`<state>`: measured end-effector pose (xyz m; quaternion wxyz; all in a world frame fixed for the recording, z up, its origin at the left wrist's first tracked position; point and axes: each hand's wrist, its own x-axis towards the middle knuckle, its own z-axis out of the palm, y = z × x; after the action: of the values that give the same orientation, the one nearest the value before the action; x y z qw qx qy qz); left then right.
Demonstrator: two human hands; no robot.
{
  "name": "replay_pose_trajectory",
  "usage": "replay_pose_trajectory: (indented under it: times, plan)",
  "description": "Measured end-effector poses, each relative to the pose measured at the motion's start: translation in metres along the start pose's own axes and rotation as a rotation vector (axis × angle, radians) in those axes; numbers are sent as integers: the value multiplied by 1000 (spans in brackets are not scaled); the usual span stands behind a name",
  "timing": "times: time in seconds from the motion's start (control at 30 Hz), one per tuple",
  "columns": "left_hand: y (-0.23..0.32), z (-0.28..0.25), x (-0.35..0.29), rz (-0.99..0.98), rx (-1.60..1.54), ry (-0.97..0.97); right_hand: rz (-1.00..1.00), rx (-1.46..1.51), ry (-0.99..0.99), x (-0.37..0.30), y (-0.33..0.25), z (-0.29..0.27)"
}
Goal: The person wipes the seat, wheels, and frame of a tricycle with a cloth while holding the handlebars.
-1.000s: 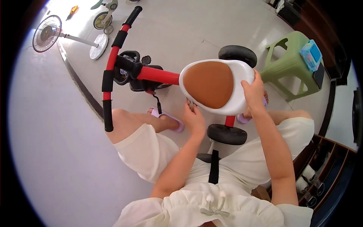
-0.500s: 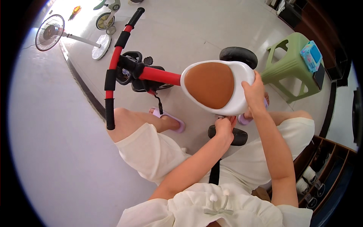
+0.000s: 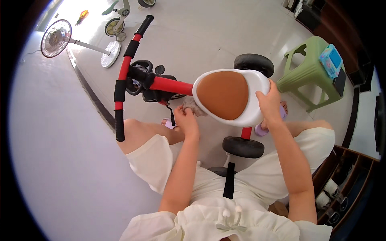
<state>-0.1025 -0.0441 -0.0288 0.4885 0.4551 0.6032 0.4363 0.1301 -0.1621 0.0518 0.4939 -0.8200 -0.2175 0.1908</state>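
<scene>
A child's tricycle with a red frame (image 3: 173, 85) stands between my knees. Its white seat (image 3: 251, 114) has a brown pad (image 3: 223, 95), and its handlebar (image 3: 124, 72) points left with black foam grips. My right hand (image 3: 270, 102) grips the seat's right rim, thumb on top. Below the red tube, at the seat's front left edge, my left hand (image 3: 186, 119) holds a crumpled greyish cloth (image 3: 194, 107). Part of that cloth is hidden under the seat. Two black rear wheels (image 3: 243, 147) show, one near me and one on the far side.
A green plastic stool (image 3: 307, 72) at the right bears a blue wipes pack (image 3: 331, 60). At the back left are a standing fan (image 3: 56, 38) and a small green-seated bike (image 3: 116, 24). A shoe rack (image 3: 350, 176) with shoes is at the lower right.
My left hand has moved left from beneath the seat's near side to its front, and the cloth now shows. My right hand stays on the seat rim.
</scene>
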Motion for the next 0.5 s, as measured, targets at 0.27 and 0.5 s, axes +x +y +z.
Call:
replay_pose_trajectory:
  times: [0.27,0.5]
  plan:
    - [10,38,-40,226,77,-51,-39,0,39,3,10,3]
    - [-4,20,-58,96,186,-60,42,13,36,0,4,1]
